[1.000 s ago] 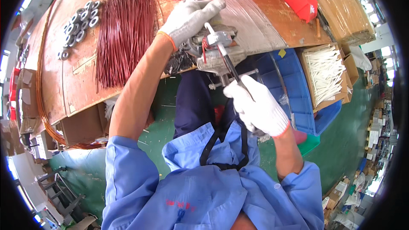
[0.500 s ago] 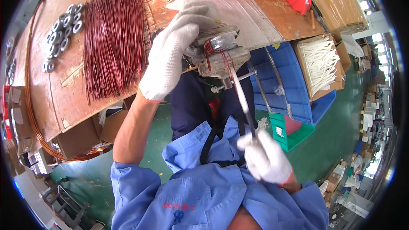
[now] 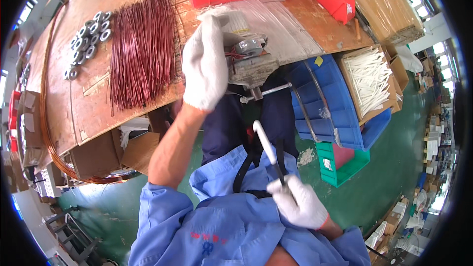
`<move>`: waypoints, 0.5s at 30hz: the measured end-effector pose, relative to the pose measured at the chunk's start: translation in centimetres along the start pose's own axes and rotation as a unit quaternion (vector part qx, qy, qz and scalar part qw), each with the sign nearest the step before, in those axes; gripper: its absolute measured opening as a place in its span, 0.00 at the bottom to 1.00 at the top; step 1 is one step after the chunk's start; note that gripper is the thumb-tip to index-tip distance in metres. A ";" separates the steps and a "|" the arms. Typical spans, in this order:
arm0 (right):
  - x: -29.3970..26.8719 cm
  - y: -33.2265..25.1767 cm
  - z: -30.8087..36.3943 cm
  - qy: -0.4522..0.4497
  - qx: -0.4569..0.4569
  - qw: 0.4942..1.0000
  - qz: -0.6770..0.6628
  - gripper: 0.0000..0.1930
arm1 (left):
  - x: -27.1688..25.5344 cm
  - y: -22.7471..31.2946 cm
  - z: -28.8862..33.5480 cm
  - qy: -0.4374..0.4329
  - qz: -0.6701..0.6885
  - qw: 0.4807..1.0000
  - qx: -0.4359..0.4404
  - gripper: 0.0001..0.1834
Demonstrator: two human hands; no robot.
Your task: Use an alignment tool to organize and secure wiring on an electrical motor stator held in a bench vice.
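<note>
head view: right fingers [image 3: 296, 187] curl around hooked tool [image 3: 267, 147]

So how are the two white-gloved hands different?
The left white-gloved hand is up beside the grey metal vise; the right white-gloved hand is down near the blue jacket. The right curls around a black-handled white hooked tool; the left isn't holding it. Both are gloved.

A worn wooden table [image 3: 93, 114] spans the far side above a glossy green floor [image 3: 387, 165]. Bright windows [image 3: 422, 11] glare far right, boxes [image 3: 433, 150] line the right edge, and a dark metal frame [image 3: 74, 236] stands near left.
</note>
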State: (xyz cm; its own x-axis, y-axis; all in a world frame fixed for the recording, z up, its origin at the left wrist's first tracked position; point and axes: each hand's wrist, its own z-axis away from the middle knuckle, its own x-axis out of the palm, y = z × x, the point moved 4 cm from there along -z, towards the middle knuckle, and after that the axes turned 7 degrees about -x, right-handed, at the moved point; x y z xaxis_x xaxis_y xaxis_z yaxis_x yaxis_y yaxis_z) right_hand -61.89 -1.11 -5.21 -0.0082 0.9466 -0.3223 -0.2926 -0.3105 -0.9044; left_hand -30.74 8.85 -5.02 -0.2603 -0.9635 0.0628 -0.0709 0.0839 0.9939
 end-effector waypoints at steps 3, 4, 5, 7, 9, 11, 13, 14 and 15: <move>0.1 0.5 -6.0 -0.008 0.033 0.995 -0.096 0.06 | -1.6 -1.1 -5.0 -0.001 -0.054 0.998 0.016 0.24; 0.3 0.1 -8.0 0.025 0.059 0.988 -0.139 0.08 | -1.9 -2.1 -7.2 0.002 0.006 0.999 0.031 0.20; 0.5 0.0 -9.7 0.023 0.052 0.977 -0.205 0.08 | -1.3 -2.3 -8.1 -0.004 -0.023 1.000 -0.011 0.20; 0.5 0.3 -13.1 0.023 0.003 0.960 -0.279 0.09 | 0.5 -2.8 -9.2 -0.023 -0.080 0.993 -0.081 0.23; -0.3 -0.6 -16.0 0.019 -0.038 0.958 -0.283 0.11 | 1.4 -3.5 -10.5 -0.056 -0.181 0.981 -0.049 0.28; -2.5 -1.8 -17.4 -0.055 -0.002 0.974 -0.219 0.10 | 1.4 -3.7 -11.4 -0.065 -0.259 0.963 -0.027 0.31; -3.9 -1.2 -16.9 -0.067 0.005 0.992 -0.103 0.10 | 1.2 -2.5 -11.1 -0.097 -0.407 0.907 -0.048 0.38; -4.0 -0.3 -16.1 -0.040 -0.073 0.996 -0.012 0.11 | 1.1 -2.3 -11.1 -0.097 -0.412 0.905 -0.050 0.38; -3.0 0.0 -14.8 0.028 -0.114 0.992 0.037 0.11 | 0.8 -2.0 -11.1 -0.083 -0.455 0.886 -0.029 0.41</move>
State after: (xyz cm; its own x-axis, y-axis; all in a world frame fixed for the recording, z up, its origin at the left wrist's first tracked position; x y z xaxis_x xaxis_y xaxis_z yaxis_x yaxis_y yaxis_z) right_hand -47.73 -5.19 -8.34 0.0337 0.9159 -0.4001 -0.0684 -0.3973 -0.9152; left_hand -20.16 5.06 -6.00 -0.2598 -0.5750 -0.7758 -0.2761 -0.7256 0.6303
